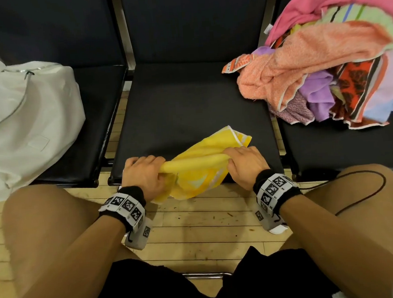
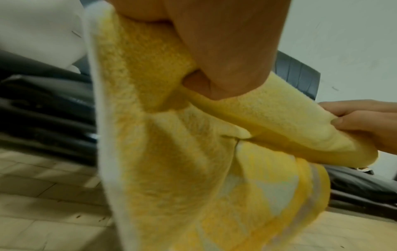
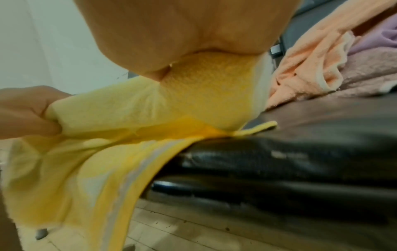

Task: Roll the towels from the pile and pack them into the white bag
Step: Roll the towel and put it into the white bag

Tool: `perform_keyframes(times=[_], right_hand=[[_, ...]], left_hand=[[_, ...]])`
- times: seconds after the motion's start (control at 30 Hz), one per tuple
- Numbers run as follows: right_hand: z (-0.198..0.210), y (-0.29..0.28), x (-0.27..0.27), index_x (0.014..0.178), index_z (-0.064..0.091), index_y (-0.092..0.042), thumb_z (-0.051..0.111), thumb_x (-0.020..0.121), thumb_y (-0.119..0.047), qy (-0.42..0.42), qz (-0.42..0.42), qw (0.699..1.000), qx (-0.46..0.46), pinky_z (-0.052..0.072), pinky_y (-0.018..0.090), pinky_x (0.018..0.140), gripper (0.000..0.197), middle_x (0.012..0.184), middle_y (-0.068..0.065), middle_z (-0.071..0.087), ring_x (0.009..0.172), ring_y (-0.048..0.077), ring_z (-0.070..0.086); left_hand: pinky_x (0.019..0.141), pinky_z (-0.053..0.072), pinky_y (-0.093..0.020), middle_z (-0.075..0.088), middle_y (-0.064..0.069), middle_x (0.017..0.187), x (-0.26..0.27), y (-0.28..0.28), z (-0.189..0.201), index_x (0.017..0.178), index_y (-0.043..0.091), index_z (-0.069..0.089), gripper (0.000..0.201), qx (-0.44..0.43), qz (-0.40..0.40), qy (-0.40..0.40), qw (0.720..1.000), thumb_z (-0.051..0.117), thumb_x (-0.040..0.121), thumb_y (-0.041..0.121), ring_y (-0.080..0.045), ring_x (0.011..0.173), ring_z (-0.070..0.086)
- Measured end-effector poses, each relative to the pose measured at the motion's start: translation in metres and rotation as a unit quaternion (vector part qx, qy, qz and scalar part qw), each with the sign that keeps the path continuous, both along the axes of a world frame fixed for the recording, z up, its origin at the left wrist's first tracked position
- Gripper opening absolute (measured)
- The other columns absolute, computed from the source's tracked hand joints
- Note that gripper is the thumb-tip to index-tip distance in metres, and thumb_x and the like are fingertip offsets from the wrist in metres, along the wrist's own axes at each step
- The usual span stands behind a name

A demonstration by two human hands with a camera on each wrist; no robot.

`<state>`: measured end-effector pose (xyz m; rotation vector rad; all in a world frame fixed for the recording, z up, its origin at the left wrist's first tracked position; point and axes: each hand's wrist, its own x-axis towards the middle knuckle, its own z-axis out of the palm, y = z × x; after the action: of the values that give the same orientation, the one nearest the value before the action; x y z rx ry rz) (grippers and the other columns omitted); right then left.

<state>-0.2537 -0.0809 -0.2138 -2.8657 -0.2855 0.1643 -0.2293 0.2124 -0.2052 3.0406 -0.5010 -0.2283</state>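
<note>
A yellow towel with white stripes lies partly rolled at the front edge of the middle black seat. Its loose end hangs over the edge toward the floor. My left hand grips the left end of the roll, fingers curled over it. My right hand grips the right end the same way. The pile of towels, pink, orange, purple and patterned, sits on the right seat. The white bag rests on the left seat with its zipper partly open.
Three black seats stand in a row with dark backrests behind them. Wooden floor lies between the seats and my knees. A thin black cable loops over my right thigh. The back half of the middle seat is bare.
</note>
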Motion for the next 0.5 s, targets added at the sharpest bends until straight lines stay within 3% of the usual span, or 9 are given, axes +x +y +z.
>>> perform_keyframes(times=[0.07,0.13,0.23,0.27,0.4,0.5], right_hand=[[0.014,-0.001,0.001,0.108,0.053,-0.015,0.031,0.089,-0.029,0.018,0.014,1.000,-0.002,0.045,0.042,0.082,0.032,0.081,0.002,0.058,0.077,0.027,0.054],[0.028,-0.002,0.003,0.095,0.046,-0.018,0.029,0.086,-0.038,0.018,0.020,1.000,-0.008,0.047,0.040,0.075,0.028,0.070,-0.003,0.052,0.065,0.025,0.049],[0.054,-0.005,0.014,0.093,0.039,-0.026,0.043,0.080,-0.070,0.026,0.035,0.997,-0.065,0.042,0.035,0.072,0.045,0.079,-0.010,0.054,0.072,0.022,0.054],[0.063,-0.006,0.020,0.095,0.039,-0.026,0.049,0.078,-0.072,0.027,0.044,0.995,-0.088,0.043,0.036,0.071,0.050,0.086,-0.008,0.057,0.077,0.022,0.057],[0.103,-0.007,0.045,0.120,0.041,-0.019,0.059,0.090,-0.041,-0.019,0.073,0.987,-0.141,0.037,0.035,0.068,0.041,0.112,0.003,0.057,0.098,0.031,0.060],[0.136,-0.010,0.067,0.126,0.043,-0.018,0.057,0.091,-0.032,-0.065,0.043,0.985,-0.156,0.040,0.037,0.075,0.040,0.116,0.004,0.057,0.103,0.030,0.059]], left_hand=[[0.094,0.038,-0.039,0.058,0.008,0.094,0.002,-0.001,0.014,0.103,0.028,0.055,0.049,0.012,0.001,0.014,1.000,0.027,0.073,0.054,-0.019,0.094,0.058],[0.090,0.039,-0.038,0.054,0.008,0.092,0.008,-0.002,0.027,0.101,0.027,0.053,0.025,0.021,0.005,0.004,1.000,0.047,0.078,0.036,-0.020,0.094,0.057],[0.087,0.040,-0.036,0.055,0.008,0.093,0.021,0.000,0.047,0.098,0.027,0.051,0.021,0.040,-0.002,-0.011,0.999,0.057,0.078,0.031,-0.020,0.094,0.056],[0.086,0.040,-0.037,0.056,0.007,0.094,0.026,0.000,0.055,0.098,0.027,0.051,0.020,0.048,-0.011,-0.018,0.999,0.058,0.079,0.032,-0.020,0.093,0.057],[0.084,0.041,-0.038,0.058,0.005,0.093,0.049,0.000,0.090,0.094,0.026,0.047,0.013,0.049,-0.015,-0.068,0.996,0.058,0.086,0.026,-0.023,0.091,0.061],[0.082,0.041,-0.041,0.059,0.004,0.091,0.071,-0.002,0.123,0.096,0.025,0.052,0.015,0.046,0.004,-0.125,0.991,0.057,0.085,0.018,-0.024,0.090,0.061]])
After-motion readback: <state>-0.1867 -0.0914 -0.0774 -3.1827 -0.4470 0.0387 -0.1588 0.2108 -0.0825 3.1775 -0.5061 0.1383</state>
